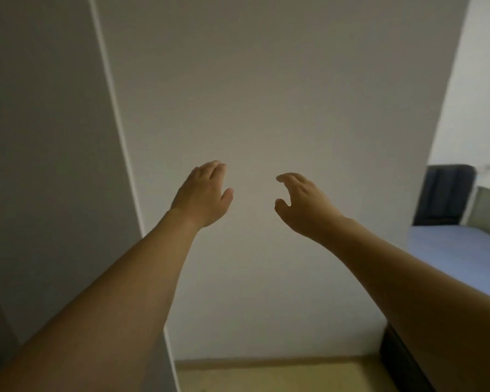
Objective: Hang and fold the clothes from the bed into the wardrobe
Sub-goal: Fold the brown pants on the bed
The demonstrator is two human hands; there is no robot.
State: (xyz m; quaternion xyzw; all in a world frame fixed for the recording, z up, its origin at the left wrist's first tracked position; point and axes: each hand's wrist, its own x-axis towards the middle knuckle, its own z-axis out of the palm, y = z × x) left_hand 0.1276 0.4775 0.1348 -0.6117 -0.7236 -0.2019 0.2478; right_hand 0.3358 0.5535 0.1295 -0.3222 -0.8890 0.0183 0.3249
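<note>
Grey-white panels fill most of the frame, and I take them for the wardrobe (54,137) and a wall. Both arms reach forward at mid frame: my left hand (203,192) and my right hand (303,202) hold nothing, fingers loosely curved, probably raised between garments. At the right edge lies the bed (458,250), its blue sheet bare where it shows. A dark garment (441,193) drapes near its head, likely next to fetch.
</note>
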